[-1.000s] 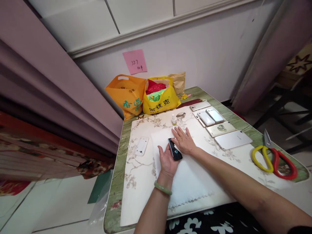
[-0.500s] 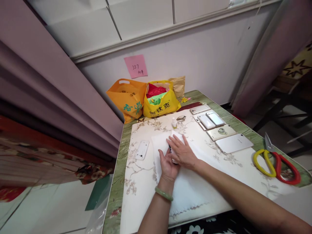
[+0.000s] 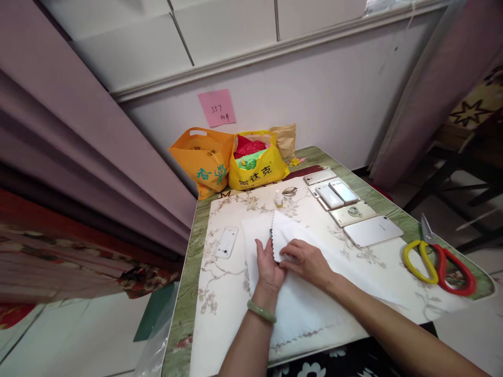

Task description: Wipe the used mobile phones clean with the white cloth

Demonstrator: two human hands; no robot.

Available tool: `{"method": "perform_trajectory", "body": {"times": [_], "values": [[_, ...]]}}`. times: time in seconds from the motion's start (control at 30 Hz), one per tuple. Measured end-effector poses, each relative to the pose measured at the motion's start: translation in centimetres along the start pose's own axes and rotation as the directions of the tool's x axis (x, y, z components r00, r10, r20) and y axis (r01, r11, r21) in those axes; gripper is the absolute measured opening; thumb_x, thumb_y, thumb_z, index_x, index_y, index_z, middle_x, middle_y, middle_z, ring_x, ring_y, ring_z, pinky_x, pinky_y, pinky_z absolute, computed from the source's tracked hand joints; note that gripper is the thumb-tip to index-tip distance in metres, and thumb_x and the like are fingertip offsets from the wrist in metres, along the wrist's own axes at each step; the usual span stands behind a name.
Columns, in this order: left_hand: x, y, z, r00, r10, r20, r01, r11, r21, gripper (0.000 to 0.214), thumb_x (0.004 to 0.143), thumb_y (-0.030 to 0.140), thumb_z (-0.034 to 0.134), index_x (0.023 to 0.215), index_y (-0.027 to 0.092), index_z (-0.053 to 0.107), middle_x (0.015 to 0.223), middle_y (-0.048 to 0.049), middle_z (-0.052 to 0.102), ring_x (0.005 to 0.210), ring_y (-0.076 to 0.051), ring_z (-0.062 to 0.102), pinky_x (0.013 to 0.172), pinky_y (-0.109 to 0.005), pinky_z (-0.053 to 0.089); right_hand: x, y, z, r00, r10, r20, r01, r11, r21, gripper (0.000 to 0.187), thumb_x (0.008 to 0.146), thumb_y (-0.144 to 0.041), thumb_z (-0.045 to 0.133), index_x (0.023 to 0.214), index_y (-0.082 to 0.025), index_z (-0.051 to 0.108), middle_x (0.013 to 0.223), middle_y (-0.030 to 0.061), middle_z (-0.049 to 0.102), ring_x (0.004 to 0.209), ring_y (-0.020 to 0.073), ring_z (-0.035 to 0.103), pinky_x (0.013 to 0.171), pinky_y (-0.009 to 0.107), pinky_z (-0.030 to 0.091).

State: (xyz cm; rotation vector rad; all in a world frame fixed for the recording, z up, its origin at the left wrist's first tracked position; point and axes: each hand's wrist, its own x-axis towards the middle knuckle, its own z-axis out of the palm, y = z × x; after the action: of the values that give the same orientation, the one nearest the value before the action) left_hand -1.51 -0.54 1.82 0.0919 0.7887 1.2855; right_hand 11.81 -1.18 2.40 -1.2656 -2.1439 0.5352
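My left hand (image 3: 270, 269) is palm up, its fingers partly hidden, holding a flat, dark-edged thing the size of a phone (image 3: 271, 232). A white cloth (image 3: 283, 233) with a zigzag edge covers most of that thing. At the lower end of the covered thing, my right hand (image 3: 308, 262) pinches the white cloth between thumb and bent fingers. The rest of the cloth spreads over the table under both hands. Left of my hands lies a white phone (image 3: 227, 242), with its camera side up.
Several phones (image 3: 373, 231) lie at the right, some overlapping. Large scissors (image 3: 438, 262) with yellow and red handles rest at the right edge. Farther back are a small bottle (image 3: 279, 198), glasses (image 3: 290, 191), an orange bag (image 3: 202, 157) and a yellow bag (image 3: 259, 170).
My right hand was lying flat over the cloth and has drawn back to the right, its fingers now bent in a pinch. The cloth's zigzag edge now shows. My left hand has barely moved.
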Motion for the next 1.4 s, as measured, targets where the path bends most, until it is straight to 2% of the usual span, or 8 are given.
{"method": "perform_trajectory", "body": {"times": [0.2,0.4,0.5,0.7,0.87,0.97,1.07,1.4], "values": [[-0.2,-0.3,0.3,0.982,0.040,0.185,-0.029,0.998,-0.060,0.054,0.089,0.058,0.045,0.119,0.018,0.063,0.110,-0.0121,0.070,0.107,-0.027,0.063,0.096,-0.043,0.047,1.0,0.1,-1.1,0.986,0.124,0.109,-0.131,0.989,0.061,0.011,0.087,-0.026,0.059,0.084,-0.025,0.070,0.077,-0.0010,0.066,0.070,0.0140,0.061,0.067,0.025,0.044],[-0.1,-0.4,0.4,0.989,0.080,0.124,-0.076,0.996,-0.036,0.043,0.090,0.051,0.047,0.112,0.019,0.067,0.107,-0.0087,0.071,0.108,-0.024,0.063,0.097,-0.036,0.047,0.5,-0.9,-1.1,0.985,0.100,0.141,-0.084,0.990,-0.112,0.013,0.087,-0.034,0.060,0.092,-0.022,0.062,0.085,0.0004,0.067,0.070,0.0151,0.061,0.061,0.024,0.039],[-0.2,-0.4,0.4,0.983,0.083,0.166,-0.075,0.996,-0.053,0.044,0.091,0.052,0.045,0.111,0.019,0.066,0.106,-0.0089,0.071,0.107,-0.023,0.063,0.097,-0.037,0.047,0.9,-1.5,-1.4,0.983,0.110,0.146,-0.090,0.986,-0.137,0.011,0.090,-0.031,0.056,0.088,-0.022,0.063,0.086,0.0009,0.069,0.072,0.0156,0.062,0.062,0.024,0.039],[-0.2,-0.6,-0.1,0.991,0.079,0.112,-0.066,0.991,-0.119,0.040,0.088,0.052,0.052,0.105,0.019,0.068,0.105,-0.0087,0.071,0.105,-0.024,0.064,0.096,-0.038,0.048,1.5,-2.2,-2.8,0.990,0.127,0.060,-0.128,0.992,0.010,0.025,0.091,-0.042,0.053,0.081,-0.025,0.068,0.075,-0.0013,0.071,0.066,0.0148,0.063,0.062,0.025,0.043],[0.2,-0.7,-0.5,0.996,0.021,0.085,-0.007,0.986,-0.166,0.044,0.086,0.052,0.054,0.108,0.017,0.067,0.107,-0.0105,0.070,0.106,-0.025,0.063,0.096,-0.038,0.047,3.1,-1.5,-0.2,0.984,0.038,-0.176,-0.044,0.999,-0.026,0.036,0.098,-0.036,0.038,0.115,-0.020,0.065,0.120,0.0079,0.067,0.114,0.0219,0.059,0.097,0.036,0.043],[0.3,-0.6,-0.5,0.986,0.014,0.164,0.016,0.983,-0.185,0.049,0.089,0.055,0.046,0.118,0.020,0.064,0.123,-0.0104,0.064,0.121,-0.025,0.055,0.103,-0.039,0.043,4.3,-1.7,2.4,0.994,-0.103,-0.027,0.100,0.991,-0.093,0.046,0.100,-0.039,0.033,0.137,-0.017,0.050,0.143,0.0091,0.050,0.138,0.0253,0.035,0.115,0.048,0.020],[0.5,-0.3,-0.4,0.977,0.063,0.202,-0.020,0.978,-0.206,0.054,0.090,0.060,0.038,0.126,0.025,0.059,0.137,-0.0076,0.055,0.130,-0.025,0.047,0.107,-0.041,0.038,5.5,-2.1,4.0,0.991,-0.085,0.103,0.100,0.983,-0.152,0.056,0.100,-0.051,0.028,0.143,-0.019,0.042,0.151,0.0081,0.038,0.144,0.0267,0.020,0.116,0.056,0.002],[0.4,0.0,0.1,0.972,0.005,0.235,0.027,0.991,-0.132,0.073,0.083,0.073,0.037,0.131,0.020,0.054,0.140,-0.0163,0.051,0.131,-0.033,0.045,0.105,-0.051,0.037,8.4,1.8,3.5,0.953,0.141,0.270,-0.088,0.976,-0.199,0.068,0.098,-0.057,0.020,0.153,-0.017,0.018,0.158,0.0078,0.019,0.147,0.0237,0.009,0.116,0.053,0.001]]}}
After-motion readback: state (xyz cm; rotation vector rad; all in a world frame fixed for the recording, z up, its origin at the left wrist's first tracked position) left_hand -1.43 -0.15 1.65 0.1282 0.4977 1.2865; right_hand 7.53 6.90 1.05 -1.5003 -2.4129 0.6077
